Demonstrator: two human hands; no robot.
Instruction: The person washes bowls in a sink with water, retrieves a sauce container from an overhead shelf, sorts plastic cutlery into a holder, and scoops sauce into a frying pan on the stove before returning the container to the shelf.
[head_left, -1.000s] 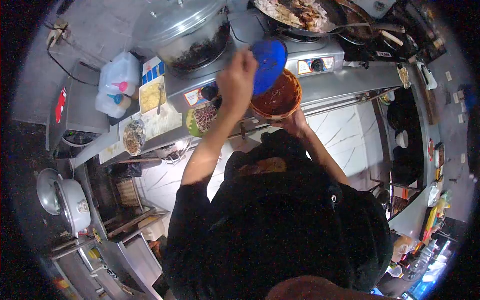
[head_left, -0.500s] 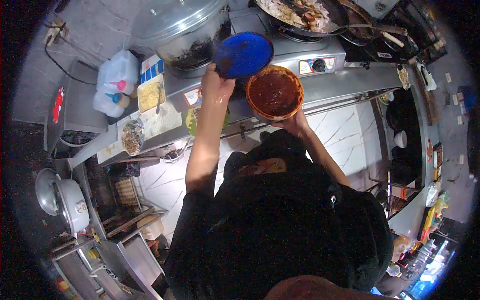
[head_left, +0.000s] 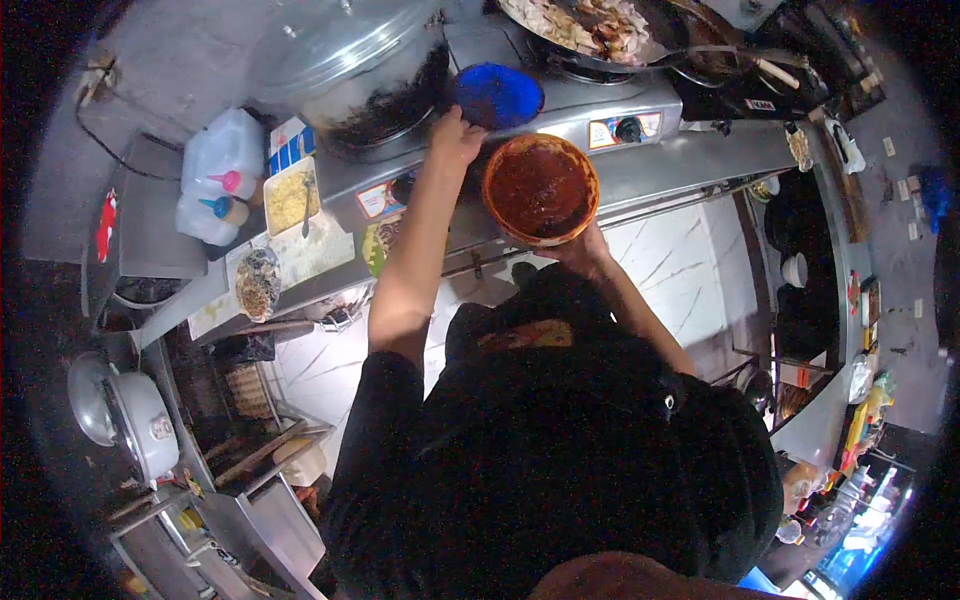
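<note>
My left hand (head_left: 457, 138) is closed on the near-left edge of a round blue lid (head_left: 505, 95), which has dark smears on it. The lid is low over the stove top, beside the large pot; I cannot tell whether it touches the metal. My right hand (head_left: 588, 252) grips a round tub (head_left: 542, 188) from below and the near side. Dark red-brown sauce or paste fills the tub, and its orange-stained rim faces up. Most of the right fingers are hidden under the tub.
A big lidded metal pot (head_left: 350, 70) stands at the back left. Behind the burner knob is a wok (head_left: 650, 62) with sliced food and a spatula. To the left sit a tray of chopped yellowish food (head_left: 292, 200), squeeze bottles (head_left: 232, 185) and a plate of food (head_left: 258, 285).
The blue lid has moved away from me and tilted flatter, down toward the stove top, with my left hand still on its edge. The tub has stayed nearly in place.
</note>
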